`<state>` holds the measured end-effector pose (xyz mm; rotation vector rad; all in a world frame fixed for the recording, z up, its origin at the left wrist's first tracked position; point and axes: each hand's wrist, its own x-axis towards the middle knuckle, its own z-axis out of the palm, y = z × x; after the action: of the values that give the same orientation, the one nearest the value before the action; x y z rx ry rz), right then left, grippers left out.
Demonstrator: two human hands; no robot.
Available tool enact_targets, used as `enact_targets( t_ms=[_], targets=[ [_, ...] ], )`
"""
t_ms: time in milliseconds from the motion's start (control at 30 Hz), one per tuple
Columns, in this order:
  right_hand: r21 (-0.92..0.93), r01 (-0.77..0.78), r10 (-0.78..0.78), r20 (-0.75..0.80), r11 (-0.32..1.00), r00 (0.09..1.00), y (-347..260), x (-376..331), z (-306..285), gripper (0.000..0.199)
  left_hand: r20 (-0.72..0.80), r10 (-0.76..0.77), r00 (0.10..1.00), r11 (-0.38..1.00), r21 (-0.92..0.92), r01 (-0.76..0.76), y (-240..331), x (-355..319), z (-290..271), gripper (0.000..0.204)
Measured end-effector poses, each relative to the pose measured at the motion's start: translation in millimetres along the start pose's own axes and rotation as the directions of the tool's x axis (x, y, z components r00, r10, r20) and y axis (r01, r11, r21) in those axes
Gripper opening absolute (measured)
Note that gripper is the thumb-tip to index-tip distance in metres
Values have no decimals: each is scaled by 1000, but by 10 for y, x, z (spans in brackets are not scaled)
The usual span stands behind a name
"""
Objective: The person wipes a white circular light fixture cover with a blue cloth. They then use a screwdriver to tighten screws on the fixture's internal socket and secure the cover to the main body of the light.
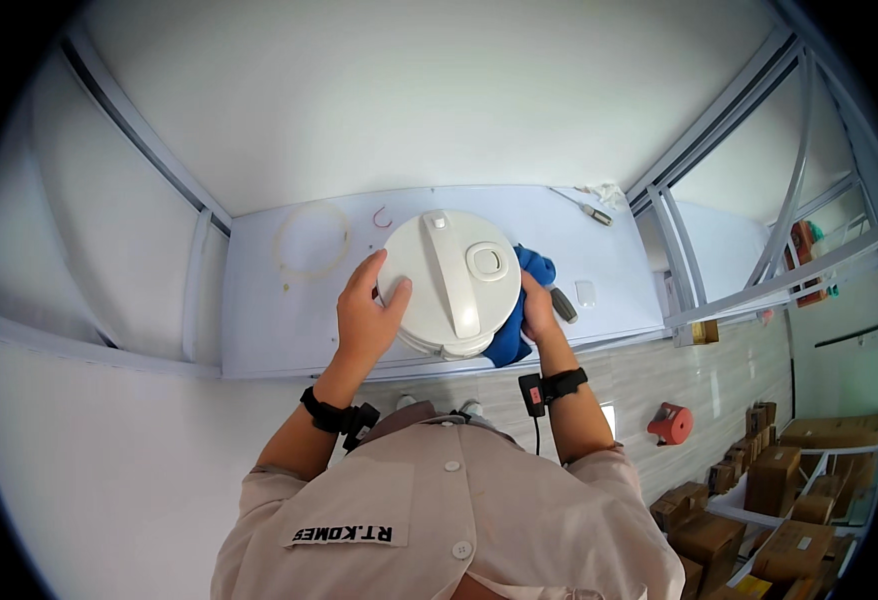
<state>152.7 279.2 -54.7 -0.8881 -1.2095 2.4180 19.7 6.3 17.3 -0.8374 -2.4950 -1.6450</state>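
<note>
A round white rice cooker (419,290) with a curved carrying handle stands near the front of the white worktable (259,290). My left hand (367,308) grips its left side, thumb against the edge of the lid. On the other side, my right hand (537,308) is closed against the cooker's body, with its fingertips partly hidden. A blue cloth (507,343) is bunched between this hand and the cooker. Just right of that hand lies a dark grey-green tool handle (564,305), its far end hidden.
A pale cable loop (277,245) and a small red wire (383,222) lie left of the cooker. At back right is a screwdriver (595,213). A small clear piece (586,293) lies right. Frame posts flank the table. A red stool (670,425) and cardboard boxes (774,478) stand on the floor.
</note>
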Motion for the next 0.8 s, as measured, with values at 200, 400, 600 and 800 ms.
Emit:
enact_targets(
  t_ms=[200, 400, 600, 800],
  targets=[
    [3, 105, -104, -88, 994, 991, 354, -75, -28, 43, 178, -77, 981, 970, -216, 116, -103, 41, -47, 81],
    [23, 247, -240, -162, 969, 957, 408, -127, -50, 45, 150, 32, 988, 987, -158, -8, -200, -187, 46, 107],
    [-31, 403, -397, 128, 915, 909, -140, -378, 35, 49, 185, 5, 983, 936, -347, 61, -267, -264, 76, 110],
    [-613, 760, -240, 788, -216, 567, -953, -805, 887, 40, 212, -5, 977, 932, -353, 82, -277, -228, 29, 103]
  ],
)
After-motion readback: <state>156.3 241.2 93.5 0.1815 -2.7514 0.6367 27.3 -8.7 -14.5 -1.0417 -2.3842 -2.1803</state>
